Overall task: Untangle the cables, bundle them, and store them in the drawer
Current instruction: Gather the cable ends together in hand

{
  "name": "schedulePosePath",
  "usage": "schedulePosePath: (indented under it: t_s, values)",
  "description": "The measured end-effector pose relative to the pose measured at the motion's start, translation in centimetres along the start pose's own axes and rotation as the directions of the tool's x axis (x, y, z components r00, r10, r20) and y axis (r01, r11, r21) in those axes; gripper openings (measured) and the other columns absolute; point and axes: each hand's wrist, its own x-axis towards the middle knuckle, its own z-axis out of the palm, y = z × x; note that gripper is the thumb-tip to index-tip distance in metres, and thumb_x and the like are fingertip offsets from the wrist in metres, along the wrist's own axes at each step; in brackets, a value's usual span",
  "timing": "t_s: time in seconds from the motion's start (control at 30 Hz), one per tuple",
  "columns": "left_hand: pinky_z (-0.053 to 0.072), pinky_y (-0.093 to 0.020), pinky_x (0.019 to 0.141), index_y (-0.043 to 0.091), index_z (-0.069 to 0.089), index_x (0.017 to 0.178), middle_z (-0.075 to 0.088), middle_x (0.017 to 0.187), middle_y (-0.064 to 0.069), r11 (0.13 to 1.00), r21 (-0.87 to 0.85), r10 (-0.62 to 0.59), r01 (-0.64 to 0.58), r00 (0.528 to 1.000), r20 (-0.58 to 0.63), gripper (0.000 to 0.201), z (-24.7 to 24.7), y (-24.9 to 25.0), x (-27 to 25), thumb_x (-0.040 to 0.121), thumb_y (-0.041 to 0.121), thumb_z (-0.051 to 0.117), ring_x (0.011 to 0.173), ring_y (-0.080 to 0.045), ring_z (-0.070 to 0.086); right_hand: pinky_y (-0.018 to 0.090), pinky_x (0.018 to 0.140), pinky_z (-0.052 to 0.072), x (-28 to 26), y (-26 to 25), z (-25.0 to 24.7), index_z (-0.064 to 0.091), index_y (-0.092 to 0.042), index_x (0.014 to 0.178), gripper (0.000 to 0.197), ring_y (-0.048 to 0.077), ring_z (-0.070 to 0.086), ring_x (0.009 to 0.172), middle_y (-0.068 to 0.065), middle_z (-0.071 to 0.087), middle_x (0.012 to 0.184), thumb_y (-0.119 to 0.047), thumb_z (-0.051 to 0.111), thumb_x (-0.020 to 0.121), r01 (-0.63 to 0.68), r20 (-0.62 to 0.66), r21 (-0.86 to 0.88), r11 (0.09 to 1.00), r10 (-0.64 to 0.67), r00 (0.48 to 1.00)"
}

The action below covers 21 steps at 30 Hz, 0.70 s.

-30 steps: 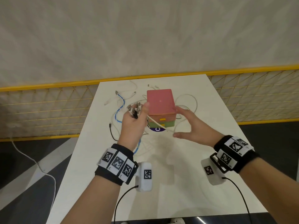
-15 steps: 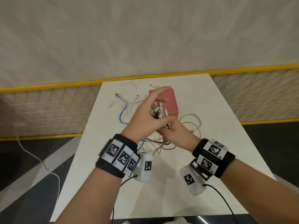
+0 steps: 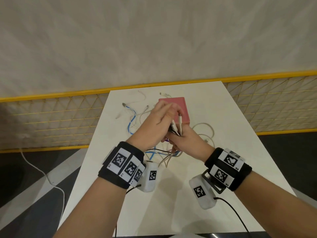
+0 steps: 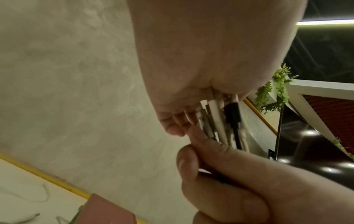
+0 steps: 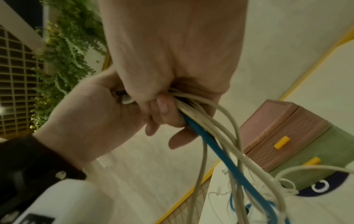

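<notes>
Both hands meet above the table (image 3: 223,127): left hand (image 3: 154,127) pinches the plug ends, right hand (image 3: 187,141) grips the cables (image 5: 208,136) (white, blue, black) below. Behind, the drawer box (image 3: 184,109) stands closed.

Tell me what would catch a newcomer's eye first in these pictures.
Both hands meet above the middle of the white table: the left hand and right hand grip one bunch of cables, plug ends sticking up between them. The cables, white, blue and black, trail down onto the table. Just behind the hands stands a small pink drawer box with yellow handles.
</notes>
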Motion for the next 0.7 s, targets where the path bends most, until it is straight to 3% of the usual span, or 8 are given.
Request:
schedulePosePath:
  t_s: [0.07, 0.13, 0.27, 0.4, 0.47, 0.57, 0.63, 0.7]
  values:
    - [0.043, -0.019, 0.066, 0.025, 0.062, 0.097, 0.048, 0.1, 0.0, 0.998, 0.054, 0.007, -0.009, 0.999, 0.043, 0.022, 0.3, 0.2, 0.0, 0.099, 0.04, 0.046, 0.08, -0.011, 0.053, 0.036, 0.052, 0.051, 0.1, -0.4, 0.0, 0.056, -0.022, 0.07, 0.028, 0.007, 0.049, 0.045, -0.007, 0.054, 0.056, -0.005, 0.051, 0.091, 0.019, -0.008, 0.007, 1.0, -0.019, 1.0]
    - [0.043, -0.025, 0.072, 0.016, 0.057, 0.092, 0.049, 0.092, 0.001, 0.977, 0.202, 0.064, -0.066, 0.998, 0.016, 0.015, 0.6, 0.1, 0.3, 0.095, 0.03, 0.058, 0.081, -0.013, 0.051, 0.026, 0.049, 0.046, 0.1, -1.0, -0.1, 0.051, -0.021, 0.076, 0.029, 0.001, 0.051, 0.045, -0.017, 0.056, 0.05, 0.006, 0.052, 0.086, 0.035, 0.024, 0.015, 0.999, -0.035, 0.999]
    - [0.042, -0.028, 0.071, 0.009, 0.054, 0.083, 0.052, 0.082, 0.002, 0.958, 0.239, 0.171, -0.157, 0.984, -0.04, 0.021, 0.1, -0.2, 1.0, 0.095, 0.025, 0.058, 0.076, -0.013, 0.05, 0.024, 0.05, 0.043, 0.6, -1.9, -0.4, 0.056, -0.017, 0.083, 0.029, 0.006, 0.05, 0.054, -0.008, 0.056, 0.063, 0.006, 0.07, 0.074, 0.013, 0.067, 0.109, 0.994, -0.02, 0.998]
    - [0.043, -0.024, 0.068, 0.003, 0.059, 0.075, 0.056, 0.078, -0.002, 0.945, 0.253, 0.22, -0.208, 0.975, -0.018, 0.032, -0.2, 0.4, 1.6, 0.087, 0.032, 0.067, 0.074, -0.015, 0.053, 0.03, 0.054, 0.04, 0.9, -2.0, -0.5, 0.056, -0.018, 0.075, 0.029, 0.009, 0.048, 0.054, -0.004, 0.055, 0.062, 0.009, 0.067, 0.076, 0.016, 0.049, 0.155, 0.988, -0.024, 0.999]
    - [0.039, -0.018, 0.063, 0.005, 0.058, 0.07, 0.053, 0.071, 0.003, 0.953, 0.238, 0.223, -0.189, 0.967, -0.123, 0.027, -1.0, 0.6, 2.0, 0.087, 0.022, 0.07, 0.066, -0.008, 0.049, 0.037, 0.058, 0.044, 0.6, -1.7, -0.7, 0.057, -0.011, 0.081, 0.01, 0.017, 0.054, 0.056, 0.006, 0.057, 0.063, -0.007, 0.066, 0.086, 0.053, 0.062, 0.062, 0.997, -0.057, 0.996]
    - [0.038, -0.02, 0.056, 0.013, 0.056, 0.066, 0.05, 0.061, 0.007, 0.997, 0.073, 0.05, -0.026, 0.937, -0.345, 0.03, -2.6, 0.2, 2.6, 0.089, 0.026, 0.069, 0.053, -0.003, 0.043, 0.044, 0.064, 0.049, -0.1, -0.8, -1.5, 0.052, 0.001, 0.085, 0.036, 0.014, 0.06, 0.058, 0.007, 0.055, 0.063, -0.032, 0.045, 0.097, 0.086, 0.078, -0.076, 0.993, -0.08, 0.994]
    - [0.042, -0.027, 0.059, 0.015, 0.06, 0.07, 0.056, 0.069, 0.004, 0.992, 0.117, 0.002, 0.045, 0.927, -0.376, 0.028, -3.3, -0.7, 2.5, 0.088, 0.035, 0.068, 0.057, -0.006, 0.049, 0.036, 0.059, 0.049, -0.2, -0.4, -2.3, 0.05, -0.012, 0.078, 0.03, 0.006, 0.055, 0.054, -0.008, 0.051, 0.059, -0.031, 0.04, 0.1, 0.101, 0.027, -0.141, 0.985, -0.098, 0.995]
    - [0.045, -0.031, 0.076, 0.015, 0.067, 0.084, 0.062, 0.09, 0.0, 0.887, 0.461, 0.214, -0.007, 0.893, -0.397, 0.023, -3.2, -1.6, 2.3, 0.088, 0.037, 0.068, 0.081, -0.012, 0.056, 0.017, 0.054, 0.04, 0.1, -0.4, -2.5, 0.047, -0.017, 0.073, 0.03, -0.001, 0.05, 0.047, -0.016, 0.05, 0.049, -0.026, 0.039, 0.101, 0.091, -0.028, -0.178, 0.98, -0.098, 0.995]
